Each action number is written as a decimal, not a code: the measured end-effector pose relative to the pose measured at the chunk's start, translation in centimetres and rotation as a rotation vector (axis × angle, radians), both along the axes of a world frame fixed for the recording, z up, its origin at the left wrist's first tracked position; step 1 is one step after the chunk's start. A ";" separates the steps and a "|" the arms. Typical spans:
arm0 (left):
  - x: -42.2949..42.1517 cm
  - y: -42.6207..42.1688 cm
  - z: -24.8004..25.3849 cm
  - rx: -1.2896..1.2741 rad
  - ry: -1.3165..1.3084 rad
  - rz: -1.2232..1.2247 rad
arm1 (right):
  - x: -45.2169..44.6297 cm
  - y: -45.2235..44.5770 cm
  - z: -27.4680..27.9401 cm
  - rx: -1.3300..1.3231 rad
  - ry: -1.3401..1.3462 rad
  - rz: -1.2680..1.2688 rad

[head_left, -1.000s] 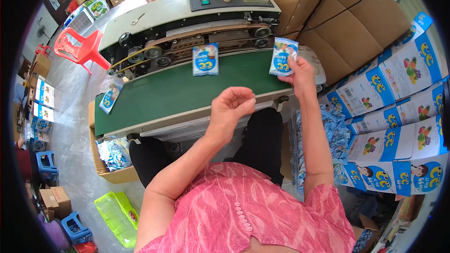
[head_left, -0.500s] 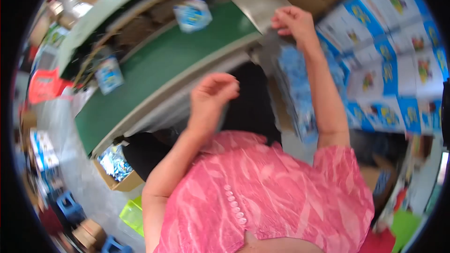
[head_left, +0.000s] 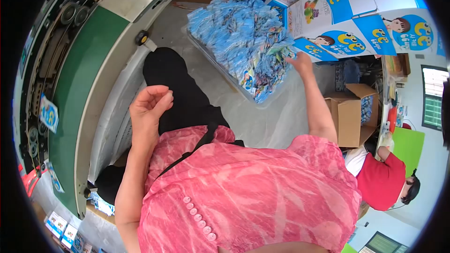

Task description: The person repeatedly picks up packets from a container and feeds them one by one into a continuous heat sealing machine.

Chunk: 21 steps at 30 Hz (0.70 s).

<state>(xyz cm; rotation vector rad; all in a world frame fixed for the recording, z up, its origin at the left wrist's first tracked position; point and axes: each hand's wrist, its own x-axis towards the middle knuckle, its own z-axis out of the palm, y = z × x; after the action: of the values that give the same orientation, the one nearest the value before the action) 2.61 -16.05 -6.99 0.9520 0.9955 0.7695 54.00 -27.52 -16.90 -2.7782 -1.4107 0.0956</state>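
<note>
My right hand (head_left: 301, 62) reaches the right edge of a large heap of blue and white packets (head_left: 243, 37), piled in a clear tub. Its fingertips touch the packets; what they hold, if anything, is too small to make out. My left hand (head_left: 151, 105) hovers above my dark-trousered leg, fingers curled with thumb and forefinger close together, and nothing shows between them. Left of it runs the green conveyor belt (head_left: 89, 61) of a machine. One blue and white packet (head_left: 48, 114) lies at the belt's far side, and another (head_left: 55, 178) is lower down near its end.
Printed blue and white cartons (head_left: 328, 0) stand behind the tub. An open brown box (head_left: 349, 122) is at the right, close to a person in a red top (head_left: 380, 180). The belt's metal frame (head_left: 86, 117) edges my left side. A box of packets (head_left: 101, 205) sits below it.
The view has swung right, towards the tub. My right hand has let go of the packet it held at the belt and moved to the heap. My left hand stays curled.
</note>
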 end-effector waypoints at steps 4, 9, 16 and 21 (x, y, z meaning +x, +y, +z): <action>0.5 0.0 -0.2 -0.006 0.050 0.005 | -2.9 0.9 -3.7 0.139 0.071 -0.128; 1.5 0.2 -0.1 -0.017 0.082 -0.004 | -1.2 0.7 -7.3 0.267 -0.220 -0.253; 3.0 0.4 -0.8 -0.027 0.114 -0.051 | 2.8 -0.1 -8.0 0.215 -0.260 -0.123; 3.5 0.3 -1.2 0.001 0.140 -0.094 | 4.0 -1.0 -13.0 0.367 -0.039 -0.031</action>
<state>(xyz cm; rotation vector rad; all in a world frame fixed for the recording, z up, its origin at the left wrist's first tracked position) 6.10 -15.71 -8.18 1.0572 1.0633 0.6318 58.00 -28.51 -29.85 -2.5093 -1.2447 -0.1992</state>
